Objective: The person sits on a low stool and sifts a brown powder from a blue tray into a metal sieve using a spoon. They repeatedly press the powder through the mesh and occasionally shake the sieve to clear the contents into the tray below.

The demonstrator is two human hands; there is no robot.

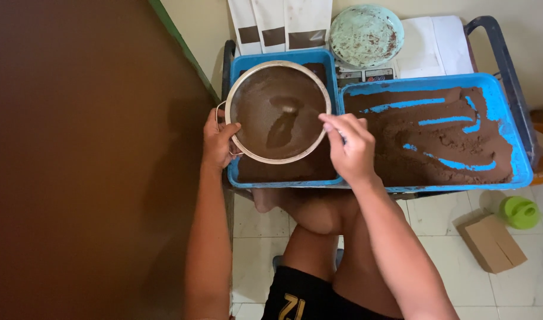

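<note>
My left hand grips the left rim of a round metal sieve with brown powder on its mesh. The sieve hangs over a small blue tray that holds brown powder. My right hand is closed on the handle of a spoon whose bowl rests inside the sieve. To the right sits a larger blue tray spread with brown powder, with streaks of bare blue bottom showing.
Behind the trays stand white pouches with brown bands, a pale green plate, a small scale and white paper. A cardboard box and a green lid lie on the tiled floor. A brown door fills the left.
</note>
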